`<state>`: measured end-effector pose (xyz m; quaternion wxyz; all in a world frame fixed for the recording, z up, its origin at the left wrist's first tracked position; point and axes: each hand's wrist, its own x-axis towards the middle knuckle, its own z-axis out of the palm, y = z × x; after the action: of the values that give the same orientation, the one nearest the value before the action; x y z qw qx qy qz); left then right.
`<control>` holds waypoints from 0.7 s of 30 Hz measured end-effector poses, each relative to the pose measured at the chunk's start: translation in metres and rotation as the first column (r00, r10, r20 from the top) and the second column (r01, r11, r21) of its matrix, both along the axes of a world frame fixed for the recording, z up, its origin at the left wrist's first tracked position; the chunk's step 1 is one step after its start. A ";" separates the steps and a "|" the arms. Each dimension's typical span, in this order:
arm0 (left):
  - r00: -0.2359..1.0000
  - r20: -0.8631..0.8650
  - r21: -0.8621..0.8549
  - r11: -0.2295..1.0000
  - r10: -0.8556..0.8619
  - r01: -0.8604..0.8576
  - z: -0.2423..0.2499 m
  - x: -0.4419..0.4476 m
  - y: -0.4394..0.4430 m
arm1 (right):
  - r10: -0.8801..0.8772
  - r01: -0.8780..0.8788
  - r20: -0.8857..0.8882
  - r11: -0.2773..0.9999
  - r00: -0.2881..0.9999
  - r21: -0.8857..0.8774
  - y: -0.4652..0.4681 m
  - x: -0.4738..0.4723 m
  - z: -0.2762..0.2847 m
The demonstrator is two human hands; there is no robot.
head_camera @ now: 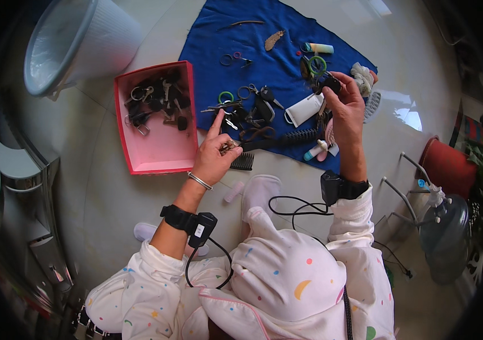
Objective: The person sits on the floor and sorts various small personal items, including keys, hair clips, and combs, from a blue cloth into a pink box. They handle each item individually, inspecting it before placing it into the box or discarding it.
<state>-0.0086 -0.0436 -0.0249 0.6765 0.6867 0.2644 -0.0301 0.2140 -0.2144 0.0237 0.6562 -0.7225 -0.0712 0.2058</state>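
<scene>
My right hand (345,104) grips a black key fob in a bunch of keys with a green ring (317,65), above the right part of a blue cloth (224,38). In my left hand (218,151) some small keys lie under the thumb, while the index finger points at a pile of keys on the cloth, beside another green ring (225,97). Left of it a red box with a pink inside (156,153) holds several keys. A white tube (304,111), a black hairbrush (299,137) and a black comb (242,161) lie near the hands.
A translucent waste bin (114,38) stands at the upper left. A scrunchie (362,79) and a grey brush (372,106) lie by the cloth's right edge. A pink roller (234,192) rests on the tiled floor. At right are a red pot (449,165) and a large water bottle (444,238).
</scene>
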 end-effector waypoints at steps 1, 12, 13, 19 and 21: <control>1.000 -0.004 0.005 1.000 0.005 -0.005 -0.001 0.000 -0.001 | -0.015 0.015 0.000 1.000 1.000 0.011 -0.001 0.000 0.002; 0.998 -0.058 0.030 1.000 0.011 -0.009 -0.004 -0.002 0.002 | 0.008 -0.007 -0.065 1.000 0.998 0.025 -0.001 -0.005 -0.050; 0.999 -0.051 0.015 1.000 0.017 -0.016 -0.004 -0.003 0.002 | 0.014 -0.014 -0.028 1.000 1.000 0.013 -0.001 -0.006 -0.052; 0.996 -0.091 -0.032 0.999 -0.027 0.024 -0.008 -0.003 0.001 | 0.063 0.003 0.213 0.954 0.975 -0.298 -0.022 -0.022 -0.044; 0.995 -0.097 0.006 0.999 -0.036 0.037 -0.008 -0.003 0.000 | 0.125 0.063 0.373 0.889 0.919 -0.453 -0.036 -0.038 -0.037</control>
<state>-0.0120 -0.0434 -0.0330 0.6594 0.6919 0.2843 -0.0746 0.1759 -0.2500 -0.0136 0.4369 -0.8812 -0.1627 0.0787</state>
